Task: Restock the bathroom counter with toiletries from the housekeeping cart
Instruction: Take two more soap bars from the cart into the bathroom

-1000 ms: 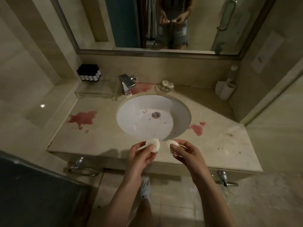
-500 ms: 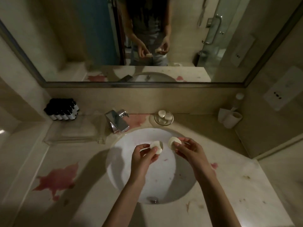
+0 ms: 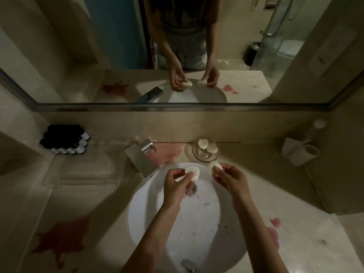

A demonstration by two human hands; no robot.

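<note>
White round soaps are in both hands, one each. The left hand point(image 3: 177, 186) pinches the left soap point(image 3: 192, 172) by its edge with the fingertips. The right hand point(image 3: 232, 180) pinches the right soap point(image 3: 215, 167) the same way. Both soaps hang over the back of the sink point(image 3: 177, 223), just in front of the glass dish point(image 3: 194, 152), so I think they are going in there.

Two dish soaps point(image 3: 211, 148) already lie in it, so room looks tight. The tap point(image 3: 144, 154) stands near the left hand and could get bumped.

Farther left, small dark bottles point(image 3: 65, 141) stand by a clear tray point(image 3: 82, 170). White cups point(image 3: 303, 154) sit far right. Red stains point(image 3: 63, 241) mark the tabletop point(image 3: 295, 194).
</note>
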